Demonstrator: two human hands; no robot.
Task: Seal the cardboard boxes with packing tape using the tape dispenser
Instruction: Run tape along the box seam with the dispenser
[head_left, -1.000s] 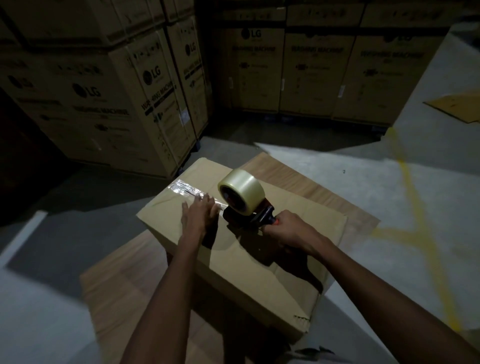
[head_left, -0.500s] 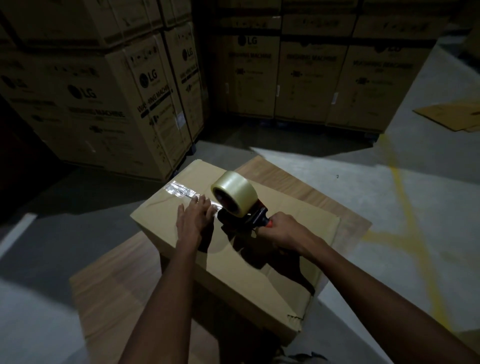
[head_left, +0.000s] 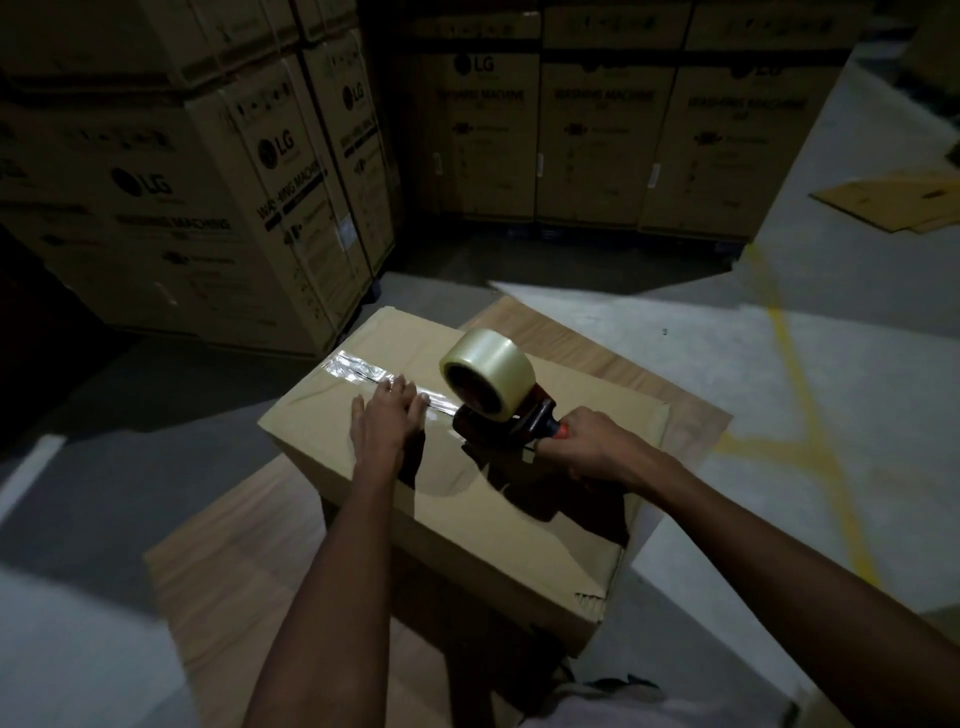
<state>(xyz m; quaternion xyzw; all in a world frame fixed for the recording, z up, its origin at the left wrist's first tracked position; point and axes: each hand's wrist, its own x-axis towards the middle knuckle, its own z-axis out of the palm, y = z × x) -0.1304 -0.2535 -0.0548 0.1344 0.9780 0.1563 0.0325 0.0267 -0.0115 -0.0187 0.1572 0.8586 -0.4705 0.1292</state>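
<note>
Cardboard box (head_left: 498, 499) on a wooden board (head_left: 234, 561) laid on the floor, with a shiny strip of tape (head_left: 358, 370) stuck along the far part of its top. Tape dispenser (head_left: 493, 395) resting on the box top at the strip's near end, roll uppermost. Right hand (head_left: 592, 447) wrapped around the dispenser handle, fingers curled tight. Left hand (head_left: 387, 421) flat on the box, fingers straight and close together, tips on the tape. Behind, stacked large printed cartons (head_left: 218, 197).

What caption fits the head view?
Right hand pulls tape dispenser across cardboard box; left hand presses tape.
</note>
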